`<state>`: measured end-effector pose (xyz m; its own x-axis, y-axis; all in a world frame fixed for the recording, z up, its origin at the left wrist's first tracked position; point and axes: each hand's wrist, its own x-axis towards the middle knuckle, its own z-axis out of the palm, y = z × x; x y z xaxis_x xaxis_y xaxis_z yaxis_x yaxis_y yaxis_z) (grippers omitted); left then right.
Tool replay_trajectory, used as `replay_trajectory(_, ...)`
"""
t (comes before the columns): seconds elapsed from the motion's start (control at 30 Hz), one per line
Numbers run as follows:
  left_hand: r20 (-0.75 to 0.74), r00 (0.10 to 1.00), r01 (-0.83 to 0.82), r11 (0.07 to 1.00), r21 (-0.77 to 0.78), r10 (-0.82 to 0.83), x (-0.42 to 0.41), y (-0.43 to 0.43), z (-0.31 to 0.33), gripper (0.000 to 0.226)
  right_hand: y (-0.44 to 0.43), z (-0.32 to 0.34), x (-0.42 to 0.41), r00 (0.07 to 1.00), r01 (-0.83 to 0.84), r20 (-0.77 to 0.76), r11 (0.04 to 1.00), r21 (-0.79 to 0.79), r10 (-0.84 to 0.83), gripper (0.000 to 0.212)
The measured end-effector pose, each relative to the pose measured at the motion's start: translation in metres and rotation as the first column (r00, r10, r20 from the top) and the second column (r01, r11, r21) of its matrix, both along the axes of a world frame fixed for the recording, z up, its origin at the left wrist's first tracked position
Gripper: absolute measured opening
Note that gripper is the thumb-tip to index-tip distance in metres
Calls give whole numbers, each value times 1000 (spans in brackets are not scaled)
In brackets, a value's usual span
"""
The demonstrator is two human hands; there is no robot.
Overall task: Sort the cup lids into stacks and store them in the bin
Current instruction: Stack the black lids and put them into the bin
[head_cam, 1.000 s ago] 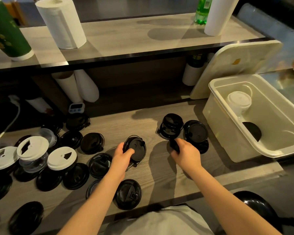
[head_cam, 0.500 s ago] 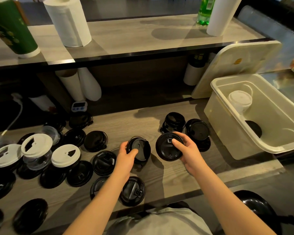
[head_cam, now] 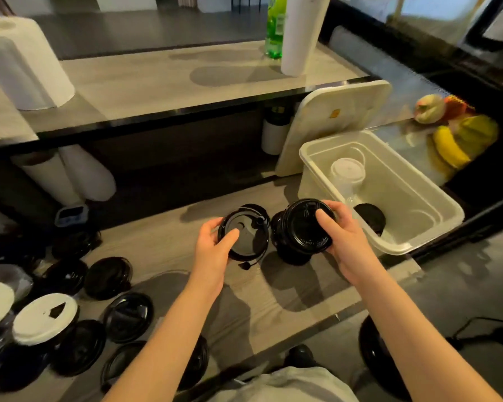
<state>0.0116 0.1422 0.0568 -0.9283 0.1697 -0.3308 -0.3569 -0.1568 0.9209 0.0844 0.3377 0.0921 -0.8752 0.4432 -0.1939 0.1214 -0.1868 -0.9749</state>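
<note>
My left hand (head_cam: 212,250) grips a black cup lid with a plug tab (head_cam: 246,237), lifted above the wooden counter. My right hand (head_cam: 344,242) holds another black lid (head_cam: 301,227) by its rim, just above a stack of black lids (head_cam: 291,253) on the counter. The cream plastic bin (head_cam: 436,198) stands to the right; inside it are a stack of white lids (head_cam: 347,171) and a black lid (head_cam: 369,217). Several loose black lids (head_cam: 108,277) and white lids (head_cam: 45,317) lie at the left.
The bin's cover (head_cam: 337,117) leans against the shelf behind the bin. Paper towel rolls (head_cam: 21,68) and a green bottle (head_cam: 275,27) stand on the upper shelf. A small timer (head_cam: 71,214) sits under the shelf. Fruit (head_cam: 453,140) lies beyond the bin.
Both hands lifted their lids off the counter and moved right toward the bin. The right hand's lid now hovers over the black stack. The camera view also swung right.
</note>
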Motion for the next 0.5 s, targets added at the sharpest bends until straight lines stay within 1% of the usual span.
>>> replay_trajectory(0.1,-37,999,38,999,13,-38,-2,39,14,28,37,17,5,995,88,-38,995,-37,-89,11)
replay_trajectory(0.17,-63,996,70,997,24,-68,-2,68,24,24,67,27,7,991,126,-44,992,-21,-127,12)
replay_trajectory(0.3,-83,991,110,993,44,-106,-3,119,41,25,126,34,5,974,219,-58,976,21,-217,17)
replay_trajectory(0.37,-91,992,98,994,43,-93,-4,140,45,26,155,28,1,970,245,-41,960,138,-241,20)
replay_trajectory(0.4,-91,992,88,995,39,-84,-4,149,46,27,169,24,-2,974,223,-14,944,242,-227,21)
replay_trajectory(0.43,-89,993,80,996,34,-76,-4,158,47,28,184,17,-5,979,170,37,901,399,-202,23)
replay_trajectory(0.47,-88,994,70,997,28,-67,-4,165,48,28,198,10,-9,980,82,104,822,564,-169,28)
replay_trajectory(0.5,-88,995,57,998,21,-55,-4,171,48,29,212,3,-12,974,-25,180,724,689,-138,34)
